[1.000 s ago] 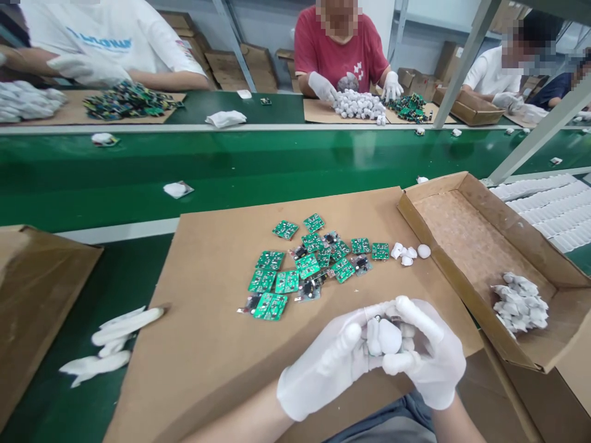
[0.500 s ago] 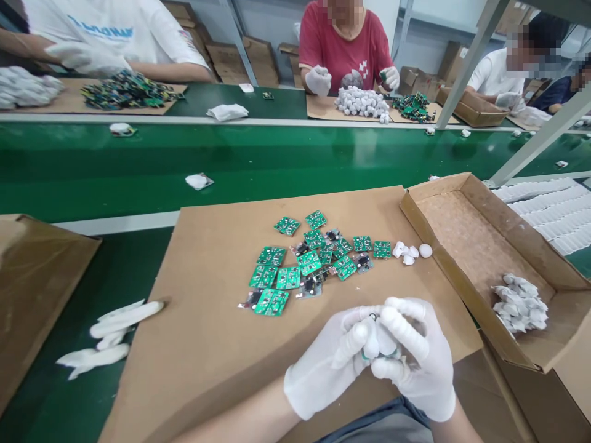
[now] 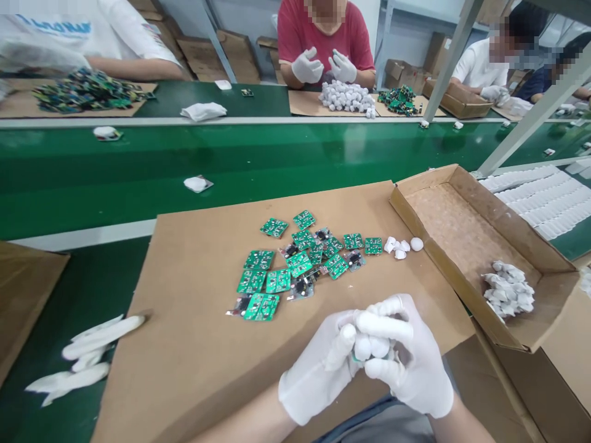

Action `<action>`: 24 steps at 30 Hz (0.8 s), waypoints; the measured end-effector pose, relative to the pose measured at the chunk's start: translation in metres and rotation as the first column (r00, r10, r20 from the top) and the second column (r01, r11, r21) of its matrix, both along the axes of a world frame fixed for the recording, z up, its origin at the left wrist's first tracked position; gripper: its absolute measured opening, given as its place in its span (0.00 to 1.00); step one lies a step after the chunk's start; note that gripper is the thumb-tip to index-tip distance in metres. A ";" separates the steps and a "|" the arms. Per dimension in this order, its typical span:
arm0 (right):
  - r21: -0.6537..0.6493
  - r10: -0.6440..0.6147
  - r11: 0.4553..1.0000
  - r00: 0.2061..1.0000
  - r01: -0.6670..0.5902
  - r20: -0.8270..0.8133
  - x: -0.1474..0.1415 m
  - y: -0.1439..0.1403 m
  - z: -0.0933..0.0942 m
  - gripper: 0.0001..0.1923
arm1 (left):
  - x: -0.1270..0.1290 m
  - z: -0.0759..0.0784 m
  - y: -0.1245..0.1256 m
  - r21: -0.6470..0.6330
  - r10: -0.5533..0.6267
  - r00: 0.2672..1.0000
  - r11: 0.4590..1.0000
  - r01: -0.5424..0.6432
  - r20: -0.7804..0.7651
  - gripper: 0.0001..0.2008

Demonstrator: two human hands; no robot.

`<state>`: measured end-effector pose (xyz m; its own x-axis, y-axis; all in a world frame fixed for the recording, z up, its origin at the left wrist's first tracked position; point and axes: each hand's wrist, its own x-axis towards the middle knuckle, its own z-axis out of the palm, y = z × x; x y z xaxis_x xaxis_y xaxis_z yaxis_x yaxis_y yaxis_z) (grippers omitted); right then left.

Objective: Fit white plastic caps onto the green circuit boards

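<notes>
Low over the front of a cardboard sheet (image 3: 184,344), both my gloved hands meet around one small circuit board (image 3: 354,357). Only a sliver of its green edge shows. Two rounded white pieces (image 3: 372,346) sit against it between my fingers. My left hand (image 3: 318,360) grips from the left, thumb near the white pieces. My right hand (image 3: 410,360) is curled over the top and right side. Beyond my hands lie several green circuit boards (image 3: 277,281), some in clear wrapping. A few small white rounded pieces (image 3: 401,247) lie right of the boards.
At right stands a shallow cardboard box (image 3: 443,215) holding crumpled white pieces (image 3: 508,290). White gloves or finger covers (image 3: 87,351) lie left of the sheet. A green conveyor (image 3: 258,160) carries small white-topped items (image 3: 197,184). Co-workers (image 3: 325,43) sit across it. A metal post (image 3: 452,61) rises at right.
My right fingers have shifted across the top of the held board and white pieces. The whole view has slid slightly. The co-worker opposite has raised both hands.
</notes>
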<state>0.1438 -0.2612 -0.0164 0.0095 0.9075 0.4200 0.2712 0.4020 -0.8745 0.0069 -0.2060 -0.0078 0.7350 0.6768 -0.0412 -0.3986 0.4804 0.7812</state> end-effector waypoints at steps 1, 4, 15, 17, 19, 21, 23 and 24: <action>-0.008 -0.001 1.000 1.000 0.001 -0.006 0.000 0.000 0.000 0.22 | 0.000 -0.001 0.000 -0.038 -0.005 1.000 0.999 0.004 -0.030 0.30; -0.014 -0.050 0.999 0.997 0.049 -0.065 -0.004 0.002 -0.003 0.19 | 0.001 -0.005 -0.001 -0.153 -0.021 0.997 0.988 0.011 -0.068 0.28; 0.024 -0.076 0.996 0.986 0.081 -0.145 -0.006 0.006 -0.001 0.21 | 0.002 -0.003 -0.005 -0.315 -0.018 0.989 0.947 0.064 0.149 0.21; 0.039 -0.068 0.996 0.986 0.075 -0.150 -0.006 0.006 0.002 0.17 | 0.002 -0.002 -0.005 -0.339 -0.021 0.988 0.938 0.072 0.152 0.20; 0.037 -0.085 0.995 0.989 0.090 -0.121 -0.006 0.006 0.003 0.19 | 0.002 -0.003 -0.005 -0.355 -0.019 0.989 0.932 0.071 0.147 0.20; 0.046 -0.098 0.994 0.993 0.101 -0.065 -0.005 0.006 0.004 0.23 | 0.002 -0.005 -0.005 -0.348 -0.011 0.991 0.936 0.057 0.132 0.21; 0.041 -0.073 0.996 0.997 0.073 -0.004 -0.003 0.006 0.006 0.24 | 0.002 -0.007 -0.006 -0.336 -0.008 0.994 0.941 0.042 0.104 0.23; 0.037 -0.058 0.998 0.998 0.057 0.020 -0.002 0.006 0.007 0.23 | 0.002 -0.008 -0.006 -0.336 -0.010 0.996 0.941 0.039 0.087 0.22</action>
<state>0.1418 -0.2549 -0.0089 0.0520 0.8899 0.4531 0.3128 0.4164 -0.8537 0.0087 -0.2118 -0.0156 0.7616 0.6158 -0.2020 -0.4399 0.7201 0.5366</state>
